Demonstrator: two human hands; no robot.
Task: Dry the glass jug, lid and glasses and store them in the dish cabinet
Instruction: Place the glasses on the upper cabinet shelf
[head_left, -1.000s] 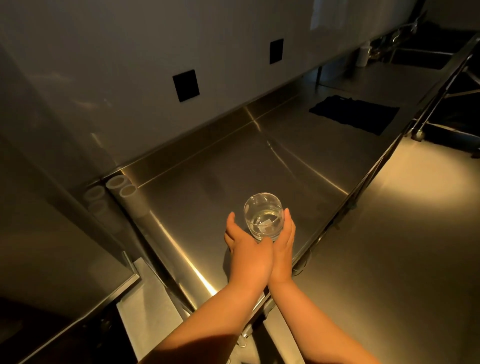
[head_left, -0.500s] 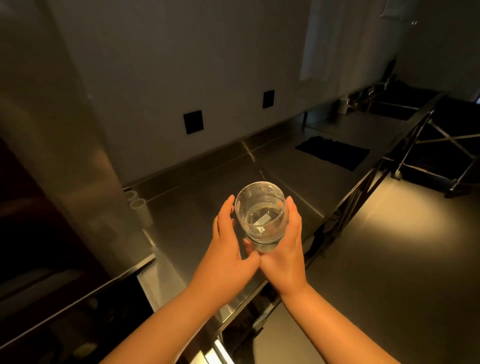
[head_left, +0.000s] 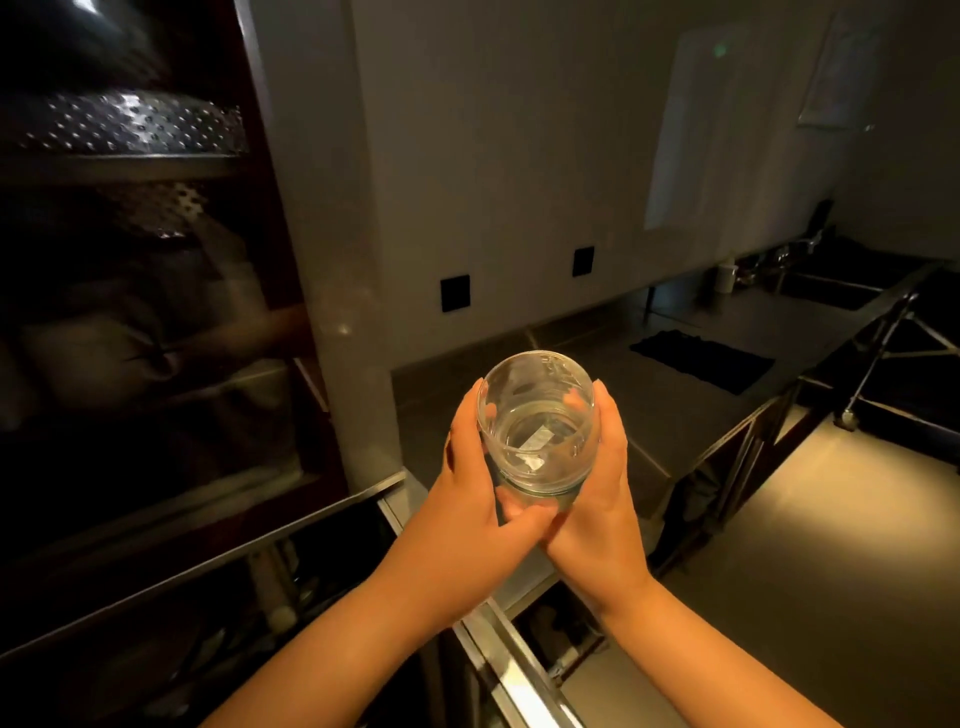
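A clear drinking glass (head_left: 537, 421) is held upright in the air in front of me, its mouth facing the camera. My left hand (head_left: 470, 499) cups its left side and my right hand (head_left: 597, 488) cups its right side, thumbs meeting under the base. The dish cabinet (head_left: 156, 312) stands at the left, its glass front dark and reflective, with perforated metal trays on the shelves inside. No jug or lid is in view.
A steel counter (head_left: 675, 405) runs to the right below the glass, with a black cloth (head_left: 701, 358) lying on it. A sink (head_left: 841, 291) and tap are at the far right end. Two black wall sockets (head_left: 455, 293) sit above the counter.
Both hands have lifted the glass up off the counter and carried it higher. My view has swung up and left, bringing the cabinet into sight.
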